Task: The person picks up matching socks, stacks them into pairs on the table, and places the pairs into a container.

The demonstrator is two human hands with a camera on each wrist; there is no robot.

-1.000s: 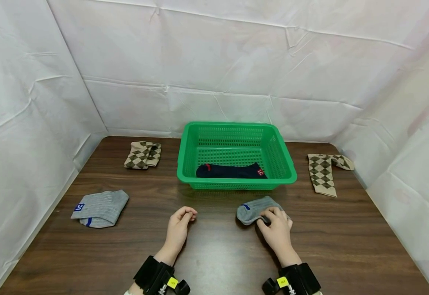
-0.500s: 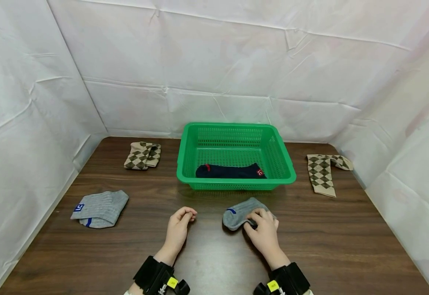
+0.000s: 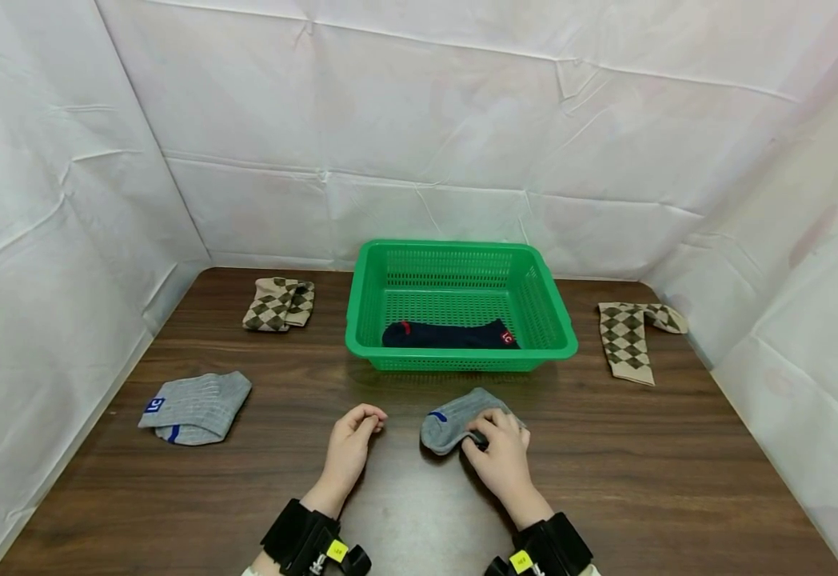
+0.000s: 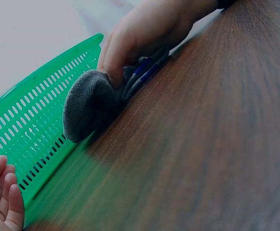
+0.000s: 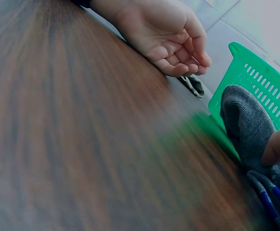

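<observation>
My right hand (image 3: 500, 456) pinches a grey sock (image 3: 449, 422) with a blue stripe, close over the table in front of the basket. In the left wrist view the thumb and fingers grip the folded grey sock (image 4: 89, 106) near its blue-striped cuff. The sock's toe end points left, toward my other hand. My left hand (image 3: 349, 448) rests at the table, fingers loosely curled, holding nothing; the right wrist view shows its palm side, the left hand (image 5: 166, 36) having nothing in it.
A green basket (image 3: 462, 362) stands at the back middle with a navy sock (image 3: 448, 334) inside. Another grey sock (image 3: 199, 408) lies folded at left. Checkered socks lie at the back: one folded checkered sock (image 3: 278, 304) left, one bent checkered sock (image 3: 629, 336) right. White sheeting (image 3: 419, 120) surrounds the table.
My right hand has moved left with the grey sock, bringing it nearer to my left hand. The left hand has stayed in place.
</observation>
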